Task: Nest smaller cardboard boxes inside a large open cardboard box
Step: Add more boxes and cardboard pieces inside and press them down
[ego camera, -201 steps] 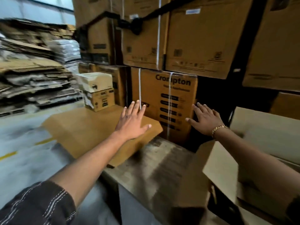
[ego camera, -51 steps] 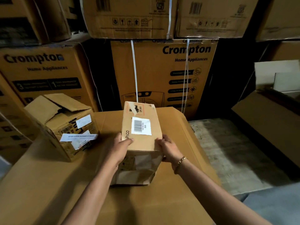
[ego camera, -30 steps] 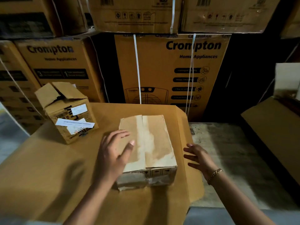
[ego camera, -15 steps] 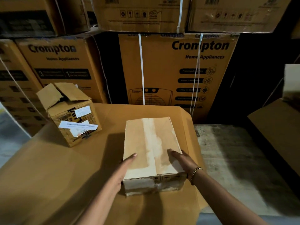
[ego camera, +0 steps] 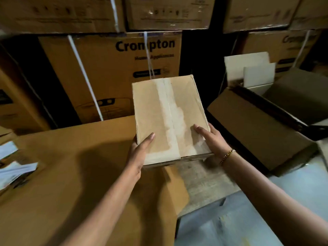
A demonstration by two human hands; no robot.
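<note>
A small taped cardboard box is up in the air, above the right edge of the flat brown cardboard surface. My left hand grips its near left corner, thumb on top. My right hand holds the near right side, thumb on top, with a gold bracelet at the wrist. The large open cardboard box stands to the right, flaps spread, its inside mostly dark.
Stacked printed cartons form a wall right behind. Another small box with white labels peeks in at the left edge. A concrete ledge lies between the brown surface and the open box.
The small box was resting on the brown surface with my hands closing on it; now it is lifted and has moved right, toward the open box. The view has swung right.
</note>
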